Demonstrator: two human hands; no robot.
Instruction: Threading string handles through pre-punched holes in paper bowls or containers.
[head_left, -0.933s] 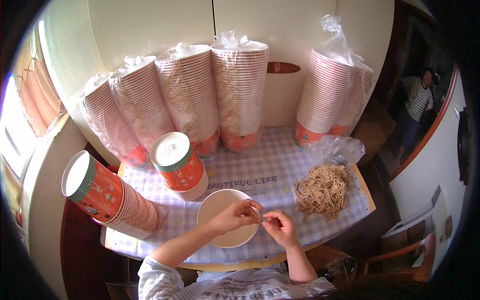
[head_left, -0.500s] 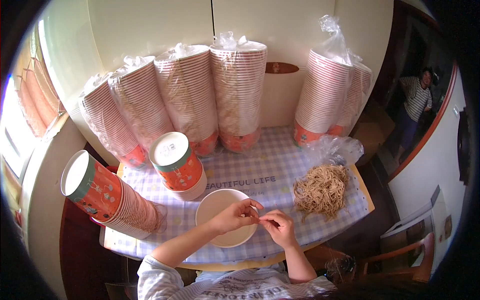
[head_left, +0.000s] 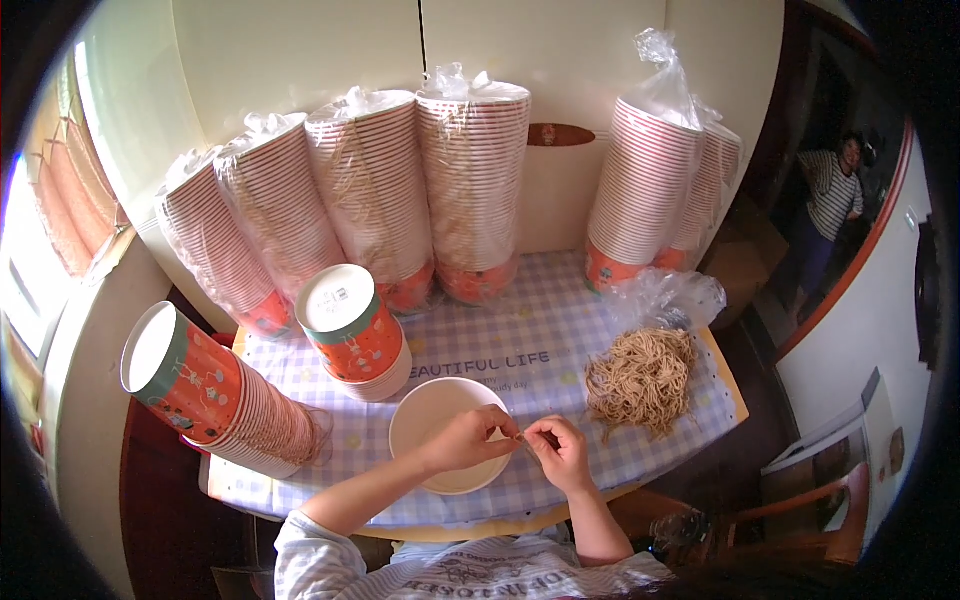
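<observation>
My left hand (head_left: 474,438) is above a white paper tub (head_left: 421,420) that stands upright at the near middle of the table, open side up. Just right of it, past the tub's rim, is my right hand (head_left: 561,455). Both hands are pinched closed with fingertips nearly meeting; whatever they hold between them is too small and thin to make out. To the right lies a loose heap of tan cord (head_left: 643,378). Left of the tub, a short upside-down stack of orange and green paper tubs (head_left: 345,340) rests on the checked tablecloth (head_left: 480,325).
A taller stack of tubs (head_left: 205,385) leans at the left edge. Several bagged tub stacks (head_left: 470,185) line the back, with another bagged pair (head_left: 650,180) at back right. A crumpled clear bag (head_left: 670,298) lies behind the cord. A person (head_left: 832,205) stands in the doorway.
My fingers have curled in more, the left fingers drawn down into a tighter pinch. Both hands stay in nearly the same place. The tubs and cord have not moved.
</observation>
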